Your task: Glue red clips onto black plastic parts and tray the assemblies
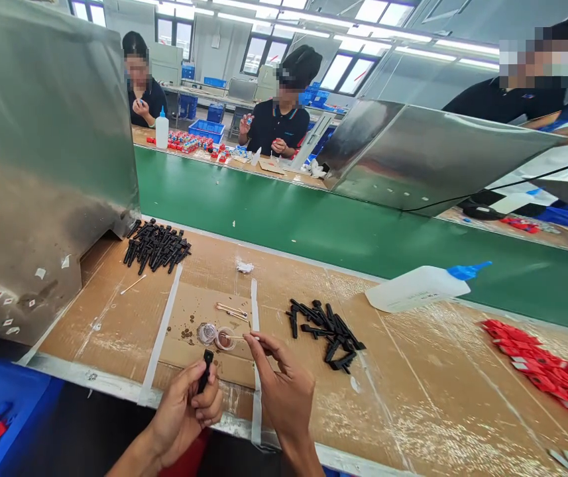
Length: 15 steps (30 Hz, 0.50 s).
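Observation:
My left hand (pixel 187 399) is closed around a small black plastic part (pixel 207 364), held upright at the table's front edge. Pinched between the thumb and fingers of my right hand (pixel 284 384) is a cotton swab (pixel 238 338), its far end at a small round tub (pixel 225 339) with brownish contents. Beside that tub, on the left, sits a clear round lid or dish (pixel 207 333). Several more cotton swabs (pixel 231 311) lie just behind, on a cardboard sheet (pixel 184 354) spotted with brown drops.
Black parts are heaped at back left (pixel 157 246) and right of my hands (pixel 326 331). A white bottle (pixel 417 288) with blue tip lies on its side. Red parts (pixel 542 368) cover the far right. Metal panel (pixel 50 165) stands left; green belt (pixel 274 212) runs behind; co-workers sit beyond.

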### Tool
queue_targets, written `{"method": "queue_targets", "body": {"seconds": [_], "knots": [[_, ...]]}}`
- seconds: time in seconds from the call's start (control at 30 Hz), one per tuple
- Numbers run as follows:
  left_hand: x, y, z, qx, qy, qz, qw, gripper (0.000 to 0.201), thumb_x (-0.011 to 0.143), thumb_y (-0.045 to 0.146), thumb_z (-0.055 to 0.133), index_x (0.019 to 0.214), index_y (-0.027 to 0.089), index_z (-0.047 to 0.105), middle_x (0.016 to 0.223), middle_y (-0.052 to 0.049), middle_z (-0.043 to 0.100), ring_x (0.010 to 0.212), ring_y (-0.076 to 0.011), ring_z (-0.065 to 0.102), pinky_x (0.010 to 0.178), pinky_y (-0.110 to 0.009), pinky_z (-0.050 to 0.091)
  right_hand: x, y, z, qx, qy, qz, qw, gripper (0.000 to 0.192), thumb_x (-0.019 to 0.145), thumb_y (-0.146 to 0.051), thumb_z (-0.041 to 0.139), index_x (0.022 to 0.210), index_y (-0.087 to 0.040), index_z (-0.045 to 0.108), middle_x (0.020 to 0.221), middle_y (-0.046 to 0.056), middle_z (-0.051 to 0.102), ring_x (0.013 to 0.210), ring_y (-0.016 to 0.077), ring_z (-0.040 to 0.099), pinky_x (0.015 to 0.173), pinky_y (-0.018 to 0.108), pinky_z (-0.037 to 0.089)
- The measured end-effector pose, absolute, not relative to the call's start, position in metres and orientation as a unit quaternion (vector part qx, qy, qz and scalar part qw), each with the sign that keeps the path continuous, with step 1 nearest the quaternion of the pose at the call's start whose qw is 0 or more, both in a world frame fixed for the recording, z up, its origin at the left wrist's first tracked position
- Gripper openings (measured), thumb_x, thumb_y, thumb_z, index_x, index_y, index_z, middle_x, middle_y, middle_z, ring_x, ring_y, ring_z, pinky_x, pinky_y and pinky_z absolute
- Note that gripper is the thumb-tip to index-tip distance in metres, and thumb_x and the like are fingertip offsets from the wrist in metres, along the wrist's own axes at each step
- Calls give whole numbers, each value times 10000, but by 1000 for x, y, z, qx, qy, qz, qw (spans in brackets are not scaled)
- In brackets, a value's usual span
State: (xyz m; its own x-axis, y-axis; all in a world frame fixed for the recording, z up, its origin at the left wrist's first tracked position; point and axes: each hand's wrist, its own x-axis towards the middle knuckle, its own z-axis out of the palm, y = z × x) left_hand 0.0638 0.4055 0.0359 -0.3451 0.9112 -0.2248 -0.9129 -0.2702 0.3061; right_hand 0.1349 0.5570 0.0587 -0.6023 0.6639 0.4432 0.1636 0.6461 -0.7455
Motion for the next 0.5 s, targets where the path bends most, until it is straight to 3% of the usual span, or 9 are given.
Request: {"method": "queue_targets", "body": {"seconds": [0.27,0.5], "knots": [[64,406,37,-4,210,797,566,282,969,345,410,836,139,549,517,87,226,459,-73,173,499,-239,168,137,559,47,-301,-799,381,354,219,867,-385,640,960,-202,717,905,51,747,781,178,702,734,280,554],[64,406,40,-10,220,794,567,277,975,329,395,864,133,555,518,86,222,461,-75,176,500,-239,169,144,548,53,-333,-726,439,411,196,805,-341,716,904,-172,726,808,50,734,674,160,675,681,281,574]]}}
